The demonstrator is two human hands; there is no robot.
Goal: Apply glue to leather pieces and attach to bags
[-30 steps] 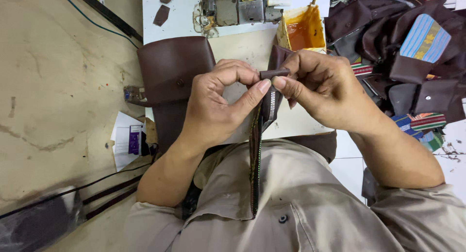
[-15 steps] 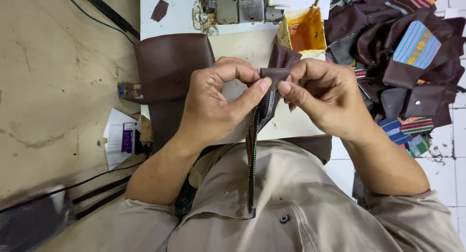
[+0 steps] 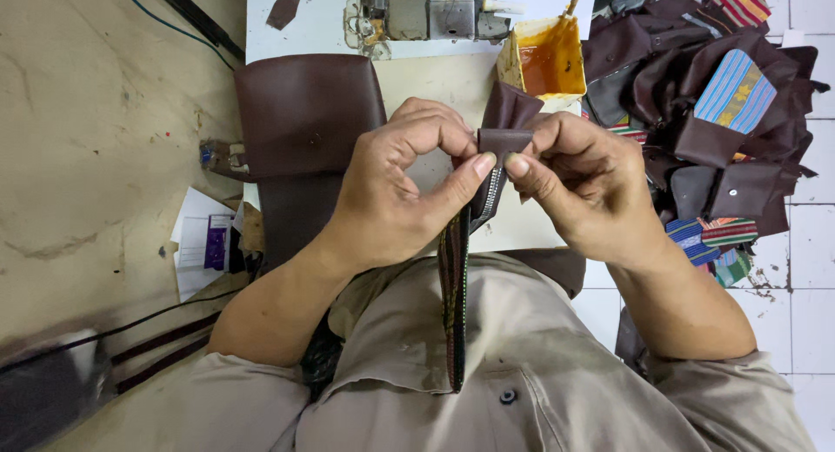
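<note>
Pinching a brown strip (image 3: 503, 141), hands flanked by glue tub (image 3: 546, 60).

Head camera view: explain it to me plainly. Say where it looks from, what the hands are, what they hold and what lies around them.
The picture comes from a camera worn on a person's head, looking down over their beige shirt at their own two bare hands. No machine does the holding here. The left hand and right hand pinch between thumbs and fingertips the folded end of a dark brown leather piece with a zipper and striped woven lining, which hangs down toward the lap. On the pale work board lies a large brown leather panel. Beyond stands an open yellow tub of orange glue. To the right sits a pile of brown leather and striped fabric pieces.
</note>
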